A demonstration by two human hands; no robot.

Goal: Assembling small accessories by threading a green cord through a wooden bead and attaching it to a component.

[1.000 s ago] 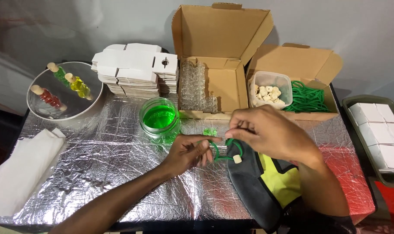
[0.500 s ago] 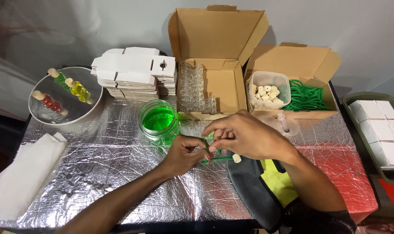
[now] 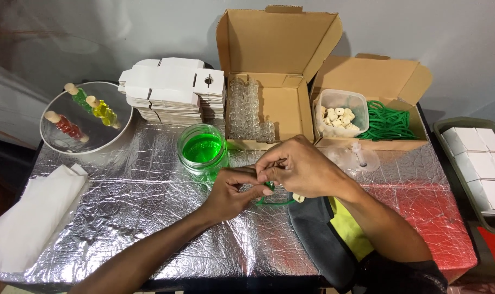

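Pinching a thin green cord btwn both sets of fingertips: left hand and right hand meet at tabletop centre, each closed on the cord. Small cork hangs at 6 o'clock of right hand. Green-liquid jar sits just beside, at 10 o'clock of left hand.

Green cord: thin, bright green, looped in a slack curve just in front of the green-liquid jar. Upper part pinched between fingers of both hands, mostly hidden. Small cream cork stopper lies beside the loop.
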